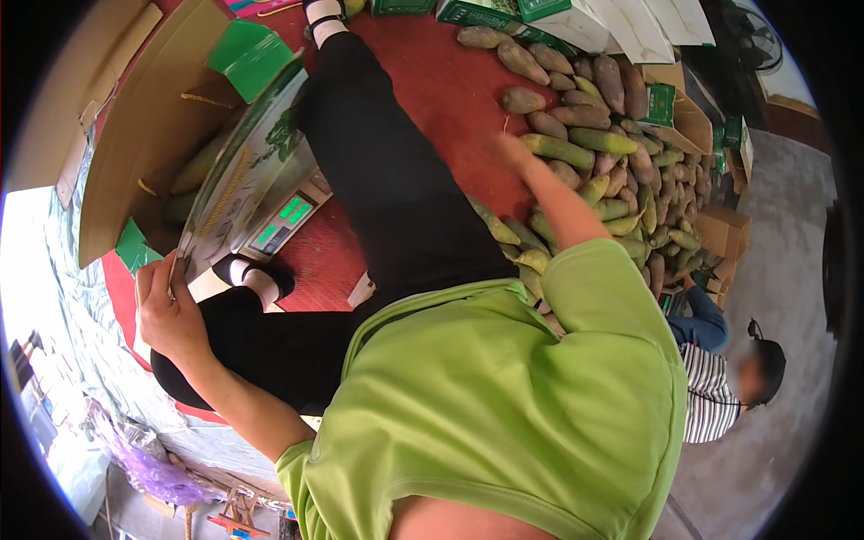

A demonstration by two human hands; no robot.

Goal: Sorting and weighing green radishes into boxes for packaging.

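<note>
My left hand (171, 310) grips the near edge of an open cardboard box (135, 153), fingers wrapped over its printed side wall. The box has green flaps and rope handles, and a few long green roots (200, 169) lie inside it. It stands by a digital scale (290, 216) with lit green displays; how much of it rests on the scale is hidden. My right hand (510, 151) is over the red floor beside a heap of long green and brownish-pink radish-like roots (621, 139). Motion smears its fingers, and nothing held can be made out.
Green-and-white cartons (576, 22) stand at the far edge of the heap. More open boxes (724, 236) line its right side, where a person in a striped top (711, 387) reaches in. A fan (760, 43) is at the far right. Purple plastic (157, 472) lies at lower left.
</note>
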